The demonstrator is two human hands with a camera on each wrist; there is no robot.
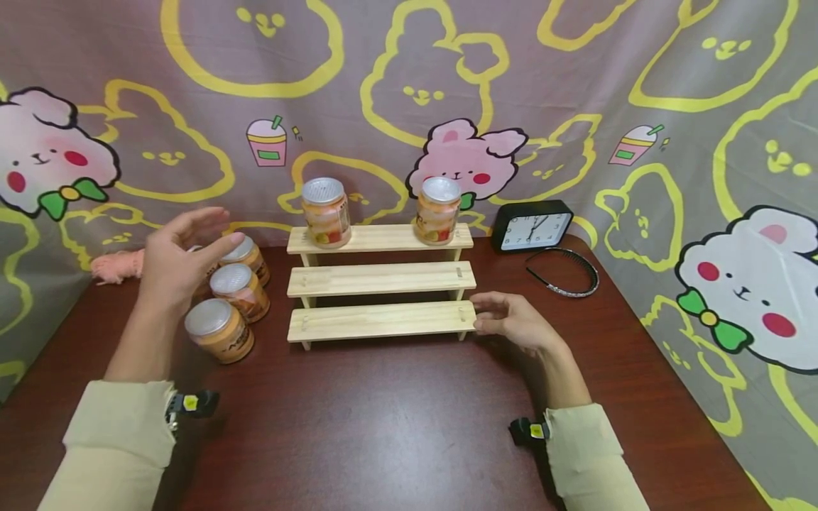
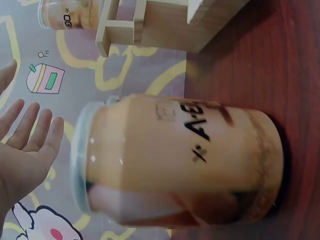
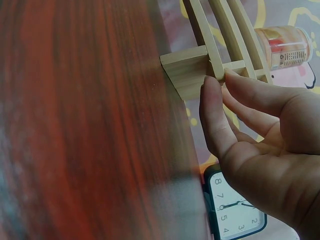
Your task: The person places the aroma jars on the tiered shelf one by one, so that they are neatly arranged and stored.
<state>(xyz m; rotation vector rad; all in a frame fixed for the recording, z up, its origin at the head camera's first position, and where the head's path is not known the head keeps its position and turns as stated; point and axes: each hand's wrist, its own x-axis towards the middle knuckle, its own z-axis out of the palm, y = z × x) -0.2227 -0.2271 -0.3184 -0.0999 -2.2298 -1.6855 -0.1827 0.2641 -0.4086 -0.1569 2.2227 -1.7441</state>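
My left hand (image 1: pixel 175 259) hovers over a group of orange cans at the left, its fingers spread and holding nothing. The front can (image 1: pixel 220 331) has a silver lid and stands upright; it fills much of the left wrist view, blurred. Close behind it are another can (image 1: pixel 241 291) and a third (image 1: pixel 249 255), partly covered by the hand. At the right end of the lowest step of the three-step wooden rack (image 1: pixel 377 321), my right hand (image 1: pixel 514 323) pinches the step's end between thumb and fingers. Two cans stand on the top step, one left (image 1: pixel 326 213), one right (image 1: pixel 438 211).
A black clock (image 1: pixel 533 226) stands right of the rack, with a dark headband (image 1: pixel 565 273) lying in front of it. Pink yarn (image 1: pixel 116 266) lies behind my left hand. A patterned cloth (image 1: pixel 358 128) hangs round the brown table (image 1: pixel 383 426).
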